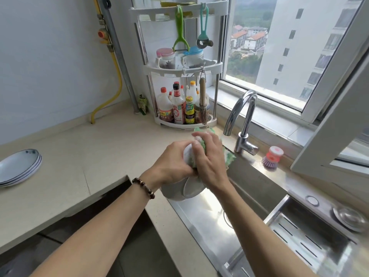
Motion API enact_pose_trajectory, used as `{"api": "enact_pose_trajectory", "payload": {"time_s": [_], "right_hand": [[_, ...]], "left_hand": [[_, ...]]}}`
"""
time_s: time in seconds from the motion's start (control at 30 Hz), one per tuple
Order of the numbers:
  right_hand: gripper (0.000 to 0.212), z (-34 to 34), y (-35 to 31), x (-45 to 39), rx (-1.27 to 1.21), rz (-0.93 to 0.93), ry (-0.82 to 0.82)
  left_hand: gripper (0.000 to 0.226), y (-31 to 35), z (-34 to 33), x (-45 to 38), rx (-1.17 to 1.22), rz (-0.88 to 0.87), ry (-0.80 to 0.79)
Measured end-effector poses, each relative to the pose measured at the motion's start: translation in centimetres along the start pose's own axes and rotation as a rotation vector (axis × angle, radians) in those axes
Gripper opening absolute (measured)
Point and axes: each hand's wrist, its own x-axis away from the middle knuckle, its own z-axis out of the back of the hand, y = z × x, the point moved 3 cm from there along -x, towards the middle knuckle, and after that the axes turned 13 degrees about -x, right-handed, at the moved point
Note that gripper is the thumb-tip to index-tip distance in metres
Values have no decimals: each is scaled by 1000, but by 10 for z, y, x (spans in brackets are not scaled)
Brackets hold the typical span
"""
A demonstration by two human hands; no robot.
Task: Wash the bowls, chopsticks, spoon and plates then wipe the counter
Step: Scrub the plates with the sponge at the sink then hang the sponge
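Over the left end of the steel sink [215,220] my left hand [171,164] grips a white bowl [188,154] by its rim. My right hand [209,162] holds a green cloth [229,156] pressed against that bowl. Below the hands another white bowl [179,191] shows, partly hidden by them. A stack of white plates with blue rims [19,166] lies on the counter [89,152] at the far left. Chopsticks and spoon are not in sight.
A chrome tap [242,116] arches over the sink's back edge, with a pink and purple dish brush [272,157] to its right. A corner rack [185,108] with sauce bottles stands behind the hands. A drain tray [307,236] sits in the sink's right part. An open window frame [329,126] juts in at right.
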Motion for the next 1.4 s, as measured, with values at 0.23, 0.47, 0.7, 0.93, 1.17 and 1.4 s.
{"api": "enact_pose_trajectory", "payload": {"time_s": [0.23, 0.47, 0.7, 0.93, 1.17, 1.4], "right_hand": [[46, 10, 18, -14, -223, -233, 43], [36, 8, 22, -14, -403, -424, 49], [36, -9, 5, -2, -366, -277, 24], [34, -13, 6, 5, -164, -123, 56], [53, 17, 60, -6, -836, -712, 285], [36, 36, 31, -33, -268, -392, 95]], "left_hand": [[57, -4, -9, 13, 45, 47, 163], [51, -2, -9, 22, -99, -3, 177], [45, -3, -4, 20, -189, -19, 165], [39, -2, -10, 15, -168, 1, 150], [57, 9, 0, 32, 20, -143, 251], [78, -7, 16, 19, 132, 2, -50]]}}
